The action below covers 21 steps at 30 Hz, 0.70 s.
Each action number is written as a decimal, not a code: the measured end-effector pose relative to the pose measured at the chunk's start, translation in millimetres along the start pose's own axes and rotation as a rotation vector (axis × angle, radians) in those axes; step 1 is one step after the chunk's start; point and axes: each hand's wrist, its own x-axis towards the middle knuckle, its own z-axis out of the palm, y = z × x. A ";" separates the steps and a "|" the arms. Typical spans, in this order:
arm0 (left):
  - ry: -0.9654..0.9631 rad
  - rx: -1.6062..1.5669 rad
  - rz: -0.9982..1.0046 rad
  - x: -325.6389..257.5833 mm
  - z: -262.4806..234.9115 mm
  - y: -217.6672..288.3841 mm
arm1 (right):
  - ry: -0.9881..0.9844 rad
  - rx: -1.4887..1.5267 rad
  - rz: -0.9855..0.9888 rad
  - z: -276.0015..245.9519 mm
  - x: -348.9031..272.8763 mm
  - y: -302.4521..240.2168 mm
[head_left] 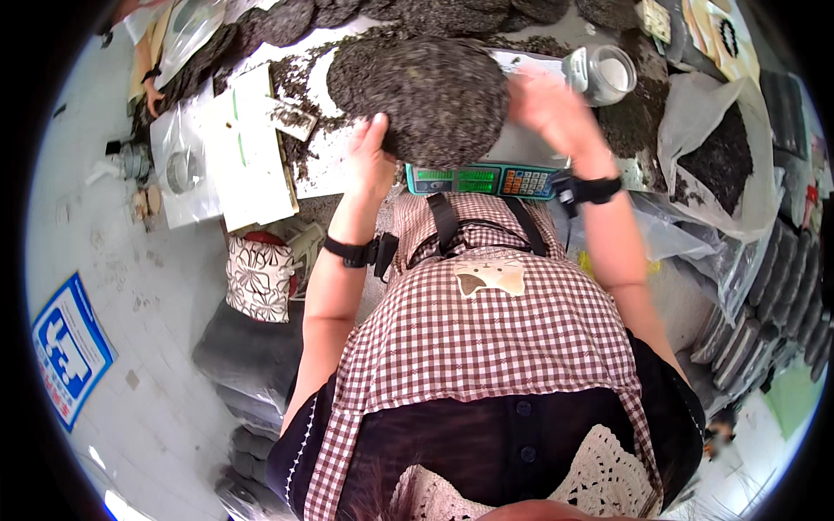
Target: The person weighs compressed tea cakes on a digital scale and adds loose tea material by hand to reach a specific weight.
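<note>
A large round cake of dark dried seaweed (446, 100), slightly blurred, is tilted up above the digital scale (476, 180). My left hand (372, 156) grips its lower left edge, thumb on the near face and the other fingers hidden behind. At its right edge is my right hand (556, 108), smeared by motion, so I cannot tell whether it touches the cake or how its fingers lie. Another dark round cake (349, 76) shows partly behind the held one. The scale's lit display and keypad face me at the table's front edge.
More round dark cakes (287, 22) line the table's far side, with loose dark flakes around. At the right stand a clear jar (608, 74) and a plastic bag of dark flakes (725, 161). White boards (252, 148) lie at left. Another person's hand (154, 95) shows at upper left.
</note>
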 end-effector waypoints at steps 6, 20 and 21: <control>-0.184 0.443 0.243 138.7 -36.5 -17.1 | 0.653 -0.998 -0.398 54.3 -16.3 42.7; 0.153 2.185 0.246 116.4 -95.1 -60.6 | 1.053 -1.182 -0.203 -41.3 -130.1 66.1; 0.165 2.195 0.256 112.0 -98.8 -60.6 | 1.008 -1.241 -0.254 -38.4 -118.6 57.8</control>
